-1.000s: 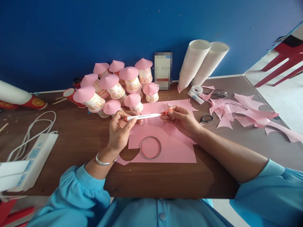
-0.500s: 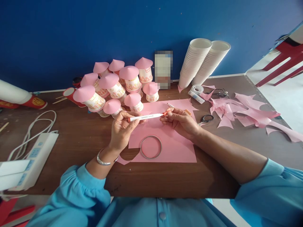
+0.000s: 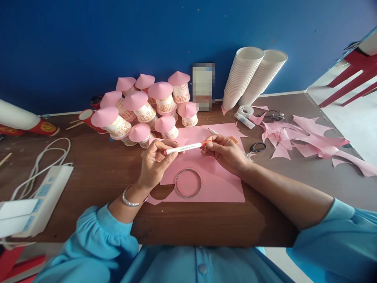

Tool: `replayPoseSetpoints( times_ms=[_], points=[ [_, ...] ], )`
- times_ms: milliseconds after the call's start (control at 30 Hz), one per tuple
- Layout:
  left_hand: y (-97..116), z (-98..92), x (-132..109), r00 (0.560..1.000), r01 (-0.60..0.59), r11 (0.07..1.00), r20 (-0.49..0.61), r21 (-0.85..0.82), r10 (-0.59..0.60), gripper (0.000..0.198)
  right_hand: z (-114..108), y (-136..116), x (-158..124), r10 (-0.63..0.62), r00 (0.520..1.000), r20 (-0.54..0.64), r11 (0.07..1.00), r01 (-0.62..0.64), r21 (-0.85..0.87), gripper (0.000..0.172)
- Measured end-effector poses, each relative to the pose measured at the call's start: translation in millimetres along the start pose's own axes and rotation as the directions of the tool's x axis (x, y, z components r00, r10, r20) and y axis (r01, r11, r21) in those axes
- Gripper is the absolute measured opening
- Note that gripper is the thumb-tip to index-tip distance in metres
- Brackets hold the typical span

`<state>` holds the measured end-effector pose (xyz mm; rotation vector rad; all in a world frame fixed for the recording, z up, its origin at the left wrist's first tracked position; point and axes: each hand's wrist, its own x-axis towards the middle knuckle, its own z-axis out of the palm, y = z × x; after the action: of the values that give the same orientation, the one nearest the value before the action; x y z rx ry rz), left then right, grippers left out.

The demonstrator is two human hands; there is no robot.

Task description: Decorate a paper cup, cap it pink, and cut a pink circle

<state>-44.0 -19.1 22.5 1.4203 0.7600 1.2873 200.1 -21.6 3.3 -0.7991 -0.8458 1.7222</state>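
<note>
A white marker pen (image 3: 185, 148) with orange ends is held level above a pink paper sheet (image 3: 218, 184). My left hand (image 3: 155, 162) grips its left end. The fingers of my right hand (image 3: 224, 150) pinch its right end at the orange cap. A metal ring (image 3: 188, 182) lies flat on the pink sheet just below both hands. Behind my right hand another pen (image 3: 212, 131) lies on the sheet.
Several paper cups with pink cone tops (image 3: 141, 108) cluster at the back. Two stacks of white cups (image 3: 250, 76) lean on the blue wall. Tape (image 3: 245, 111), scissors (image 3: 255, 148) and pink offcuts (image 3: 306, 139) lie right. A power strip (image 3: 38, 198) with cable sits left.
The pen has shifted slightly right and tilted, its right end now higher. Both hands stay on its ends over the sheet.
</note>
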Motion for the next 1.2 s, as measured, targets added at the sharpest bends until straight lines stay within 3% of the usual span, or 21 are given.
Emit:
replayPoseSetpoints(
  times_ms=[167,300,433,533,600,667,733,833,900,1000,1100,1200],
  points=[
    [0,0.2,0,0.999,0.045,0.999,0.000,-0.012,-0.045,0.019,-1,-1,-4,-0.070,0.998,-0.003,0.974,0.067,-0.216,0.028],
    [0,-0.3,1,0.997,0.080,0.996,0.023,-0.048,-0.079,0.022,3,-9,-7,-0.106,0.994,-0.005,0.953,0.100,-0.284,0.034],
    [-3,1.2,1,0.997,0.047,0.998,0.053,0.032,-0.049,0.019,7,-14,-7,-0.059,0.996,0.069,0.900,0.083,-0.429,0.035],
    [-8,2.3,-1,0.993,-0.009,0.985,0.120,0.175,-0.013,0.026,2,-22,-1,-0.064,0.994,0.088,0.719,0.107,-0.686,0.024],
    [-11,1.1,-2,0.990,-0.058,0.963,0.141,0.263,0.021,0.051,-10,-32,4,-0.240,0.971,0.021,0.471,0.135,-0.871,0.014],
    [-12,-1.7,-2,0.988,-0.132,0.924,0.117,0.358,0.096,0.065,-30,-46,8,-0.447,0.894,-0.029,0.211,0.074,-0.975,0.010],
    [-11,-4.7,-1,0.977,-0.213,0.858,0.113,0.468,0.182,0.058,-53,-60,10,-0.549,0.831,-0.086,0.012,-0.095,-0.995,0.010],
    [-8,-6.8,2,0.940,-0.340,0.739,0.227,0.582,0.253,0.036,-80,-72,12,-0.571,0.817,-0.083,-0.205,-0.239,-0.949,0.010],
    [-5,-6.3,4,0.916,-0.395,0.694,0.310,0.602,0.253,0.027,-85,-72,11,-0.539,0.840,-0.059,-0.293,-0.253,-0.922,0.011],
    [4,-5.4,5,0.886,-0.417,0.684,0.435,0.599,0.159,0.033,-72,-62,7,-0.494,0.868,0.054,-0.380,-0.159,-0.911,0.019],
    [18,-4.3,1,0.807,-0.430,0.631,0.588,0.645,-0.051,0.066,-47,-48,-1,-0.403,0.906,0.133,-0.373,-0.030,-0.927,0.022],
    [30,-0.5,-6,0.698,-0.456,0.549,0.664,0.701,-0.268,0.096,-27,-37,-8,-0.196,0.961,0.196,-0.371,0.112,-0.922,0.025]
  ],
)
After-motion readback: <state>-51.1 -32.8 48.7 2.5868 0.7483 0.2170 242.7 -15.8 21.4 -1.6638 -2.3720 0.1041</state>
